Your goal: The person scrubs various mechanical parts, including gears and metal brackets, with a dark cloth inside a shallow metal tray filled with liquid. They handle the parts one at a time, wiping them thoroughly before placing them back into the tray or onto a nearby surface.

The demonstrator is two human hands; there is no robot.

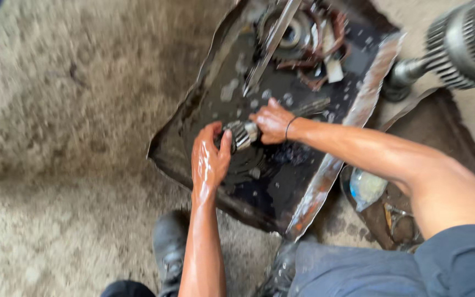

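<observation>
Oily black liquid fills the metal tray — both hands, left hand and right hand, grasp the toothed gear shaft, half-washed, other parts unwashed.

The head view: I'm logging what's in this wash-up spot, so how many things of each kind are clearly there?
Battered metal tray of dark oily liquid: 1
Ribbed shiny metal gear shaft, held by left hand and right hand: 1
Large toothed grey gear shaft on the ground: 1
Clear plastic bottle beside the tray: 1
Black shoes: 2
Total: 6, leaving out the blurred parts in the tray's far end.
</observation>
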